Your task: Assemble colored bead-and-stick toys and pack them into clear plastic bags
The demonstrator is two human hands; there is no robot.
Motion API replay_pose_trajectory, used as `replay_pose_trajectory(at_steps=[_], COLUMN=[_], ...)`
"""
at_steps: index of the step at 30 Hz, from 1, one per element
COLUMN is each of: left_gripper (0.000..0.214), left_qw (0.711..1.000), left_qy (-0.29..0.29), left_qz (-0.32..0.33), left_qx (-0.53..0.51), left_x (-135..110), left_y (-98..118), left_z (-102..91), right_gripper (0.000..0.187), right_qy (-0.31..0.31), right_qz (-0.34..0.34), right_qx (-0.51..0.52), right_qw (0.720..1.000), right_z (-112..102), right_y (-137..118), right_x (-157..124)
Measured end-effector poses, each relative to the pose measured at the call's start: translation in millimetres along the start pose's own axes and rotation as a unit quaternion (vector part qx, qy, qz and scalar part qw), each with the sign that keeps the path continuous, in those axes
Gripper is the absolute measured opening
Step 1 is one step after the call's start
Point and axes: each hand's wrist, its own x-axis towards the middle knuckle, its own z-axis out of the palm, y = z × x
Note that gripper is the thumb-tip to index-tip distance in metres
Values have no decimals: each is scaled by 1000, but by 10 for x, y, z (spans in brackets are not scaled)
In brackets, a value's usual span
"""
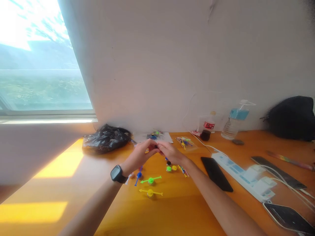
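Observation:
My left hand (144,154), with a watch on its wrist, meets my right hand (171,153) above the table. Fingers of both are pinched together around something small and dark, mostly hidden by the fingertips. Nearer to me stand small spinners with arrow-shaped pointers: a yellow spinner (150,193), a green spinner (151,181) and a blue spinner (139,175). A pale spinner (131,176) is partly covered by my left wrist. Below my right hand lie a green round piece (168,169), a yellow round piece (174,167), a black round piece (168,163) and loose arrows (182,170).
Behind my hands are a black plastic bag (105,139), white paper (167,137) with small parts, and a clear bag of arrows (185,143). To the right lie a black phone (216,173), a power strip (242,178) with cables, another phone (287,216), and bottles, including a cola bottle (206,133).

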Motion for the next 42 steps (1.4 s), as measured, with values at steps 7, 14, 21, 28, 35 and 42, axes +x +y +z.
replay_pose_trajectory(at_steps=[7, 14, 21, 28, 35, 42], left_gripper=[18, 25, 28, 32, 31, 33], left_qw=[997, 947, 928, 917, 923, 938], left_qy=[66, 162, 193, 128, 145, 129], left_qz=[7, -37, -93, -140, -138, -126], left_qx=[-45, -273, -304, -350, -328, -295], left_x=[6, 63, 85, 63, 58, 51], left_y=[-18, 34, 13, 7, -4, -43], left_z=[32, 51, 50, 153, 151, 168], right_gripper=[28, 12, 23, 25, 22, 19], right_qy=[73, 174, 273, 163, 124, 114], right_qz=[-62, -88, -77, -22, -4, -19], right_qx=[-120, -25, 123, 126, 54, -80], right_qw=[988, 980, 951, 978, 991, 990], right_z=[-17, -84, -117, -46, -66, -61], right_y=[-184, -149, -55, -63, -53, -137], right_x=[-37, -11, 71, 62, 43, -13])
